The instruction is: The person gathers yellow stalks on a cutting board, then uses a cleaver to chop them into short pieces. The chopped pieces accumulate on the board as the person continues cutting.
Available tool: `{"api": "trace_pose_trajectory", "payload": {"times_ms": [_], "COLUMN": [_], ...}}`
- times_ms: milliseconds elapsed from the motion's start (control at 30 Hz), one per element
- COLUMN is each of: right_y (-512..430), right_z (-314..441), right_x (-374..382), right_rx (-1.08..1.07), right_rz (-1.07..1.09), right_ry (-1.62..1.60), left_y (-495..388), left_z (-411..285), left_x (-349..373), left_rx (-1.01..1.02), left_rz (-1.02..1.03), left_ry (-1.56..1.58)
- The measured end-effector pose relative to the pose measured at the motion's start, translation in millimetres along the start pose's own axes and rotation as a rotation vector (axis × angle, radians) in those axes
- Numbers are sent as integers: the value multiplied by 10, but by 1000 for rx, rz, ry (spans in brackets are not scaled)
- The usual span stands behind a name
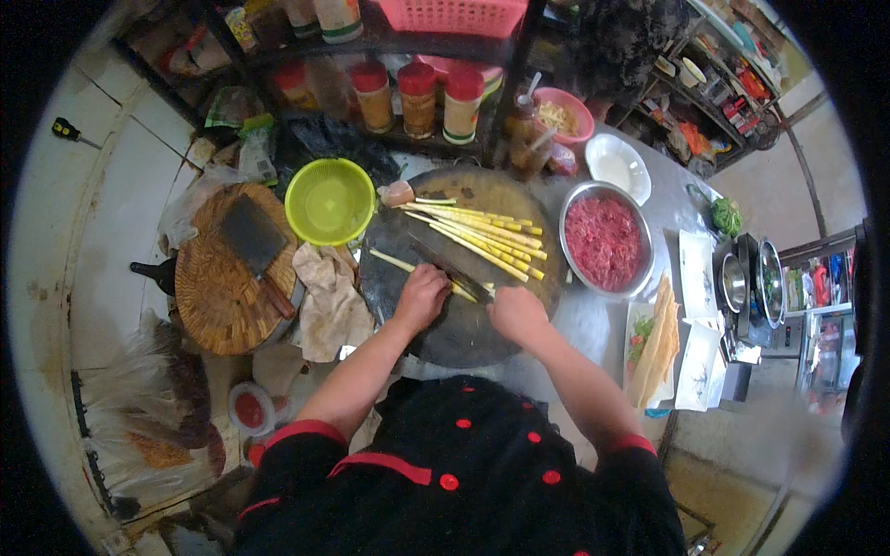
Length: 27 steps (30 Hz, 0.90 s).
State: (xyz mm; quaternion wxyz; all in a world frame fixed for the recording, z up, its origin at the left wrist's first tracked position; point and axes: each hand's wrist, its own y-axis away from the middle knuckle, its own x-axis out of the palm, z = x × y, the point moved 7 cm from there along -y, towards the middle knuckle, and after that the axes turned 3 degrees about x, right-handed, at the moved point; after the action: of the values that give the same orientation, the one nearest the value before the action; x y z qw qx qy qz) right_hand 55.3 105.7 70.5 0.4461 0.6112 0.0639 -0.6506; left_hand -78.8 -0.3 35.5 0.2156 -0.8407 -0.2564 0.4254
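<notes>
My right hand [514, 314] is closed around the handle of a knife [452, 264], whose dark blade points up and left over the round chopping board [480, 340]. My left hand [423, 295] presses down on a pale yellow stalk [389, 260], perhaps a thin bamboo shoot, close beside the blade. A short cut piece lies by the knife near my right hand. Above the blade, several more yellow-white stalks [487, 236] lie in a fanned pile. A pinkish lump [396, 193], its kind unclear, sits at the board's upper left edge.
Left of the board are a green plastic basket [329, 201], a stained cloth [327, 299] and a round wooden block [215, 306] bearing a cleaver [252, 235]. At right stand a steel bowl of minced meat [603, 240] and white plates [697, 274]. Seasoning jars [418, 101] line the shelf behind.
</notes>
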Motion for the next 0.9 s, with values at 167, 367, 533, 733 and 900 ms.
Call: {"api": "trace_pose_trajectory", "payload": {"times_ms": [167, 367, 533, 733, 900], "right_y": [98, -152, -1, 217, 201], "right_z": [170, -143, -195, -65, 124], "right_x": [-256, -87, -30, -126, -327], "right_rx": [0, -11, -51, -50, -70], "right_rz": [12, 46, -20, -40, -1], "right_ry": [-34, -89, -26, 10, -17], "left_y": [-14, -39, 12, -3, -53], "left_z": [57, 214, 202, 56, 37], "left_x": [-7, -172, -38, 194, 27], "left_rx": [-26, -71, -64, -67, -21], "left_rz": [-1, 45, 93, 243, 103], "left_ry": [-11, -70, -104, -92, -58]}}
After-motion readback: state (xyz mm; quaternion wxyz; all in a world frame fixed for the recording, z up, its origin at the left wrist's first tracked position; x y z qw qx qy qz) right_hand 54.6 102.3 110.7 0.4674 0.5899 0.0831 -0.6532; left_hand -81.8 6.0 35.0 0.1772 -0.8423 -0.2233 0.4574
